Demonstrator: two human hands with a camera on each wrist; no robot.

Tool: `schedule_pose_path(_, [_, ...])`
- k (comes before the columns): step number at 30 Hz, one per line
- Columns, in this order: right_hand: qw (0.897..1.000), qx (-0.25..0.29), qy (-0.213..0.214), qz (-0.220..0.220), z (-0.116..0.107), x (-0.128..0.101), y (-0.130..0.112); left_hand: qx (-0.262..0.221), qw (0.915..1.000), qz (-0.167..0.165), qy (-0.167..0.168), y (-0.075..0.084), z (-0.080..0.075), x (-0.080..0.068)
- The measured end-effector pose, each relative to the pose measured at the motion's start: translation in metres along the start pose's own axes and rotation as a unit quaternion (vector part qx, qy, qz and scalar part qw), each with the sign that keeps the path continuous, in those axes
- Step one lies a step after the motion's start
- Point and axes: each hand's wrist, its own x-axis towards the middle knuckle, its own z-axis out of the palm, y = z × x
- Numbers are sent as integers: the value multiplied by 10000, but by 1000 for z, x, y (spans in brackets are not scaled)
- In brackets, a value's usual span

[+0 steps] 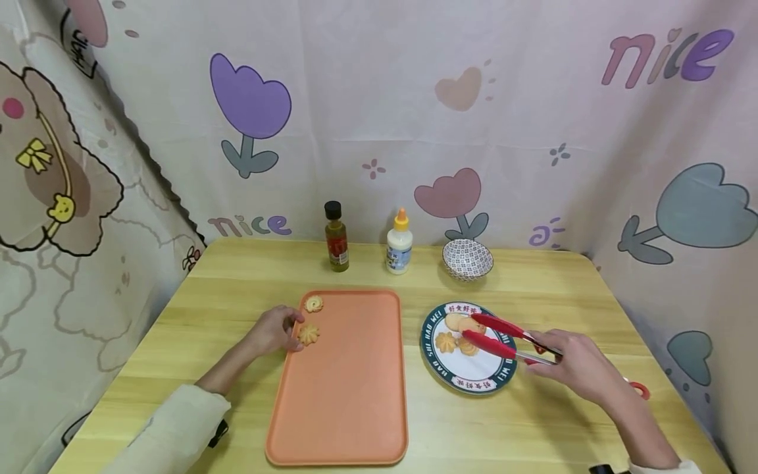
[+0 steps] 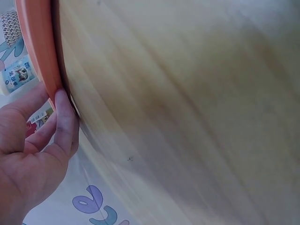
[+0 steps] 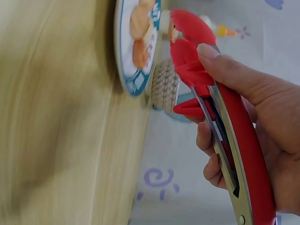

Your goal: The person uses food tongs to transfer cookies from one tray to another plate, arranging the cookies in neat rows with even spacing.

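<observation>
Two hands: right grip [image 1: 583, 370] clasps tongs [image 1: 503, 339] (arms apart); left [image 1: 274, 331] touches tray [image 1: 355, 382].

The head view is brightly and evenly lit, and only soft, faint shadows are seen. Its edges are bent by the wide lens. Both wrist views are blurred, and the table [image 2: 187, 103] is smeared in them.

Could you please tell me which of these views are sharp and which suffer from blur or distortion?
Head view: evenly lit and sharp, the table edges bowed by the wide lens. Left wrist view: the wood smears into streaks, though the left hand on the orange tray rim stays fairly clear. Right wrist view: wood blurred, the red tongs and right hand crisp.
</observation>
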Motion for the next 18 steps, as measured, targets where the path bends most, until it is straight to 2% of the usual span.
schedule_pose_path(5, [9996, -101, -162, 202, -3, -12, 17, 0, 10000, -14, 69, -1, 1, -1])
schedule_pose_path(9, [9996, -69, -129, 223, -3, -19, 27, -50, 10000, -77, 33, -1, 1, 0])
schedule_pose_path(13, [9996, -127, -110, 235, -2, -23, 32, -58, 10000, -73, -4, -2, 1, 1])
schedule_pose_path(18, [9981, -281, -320, 449, 1, -21, 33, 34, 10000, 10, 35, -4, 1, 0])
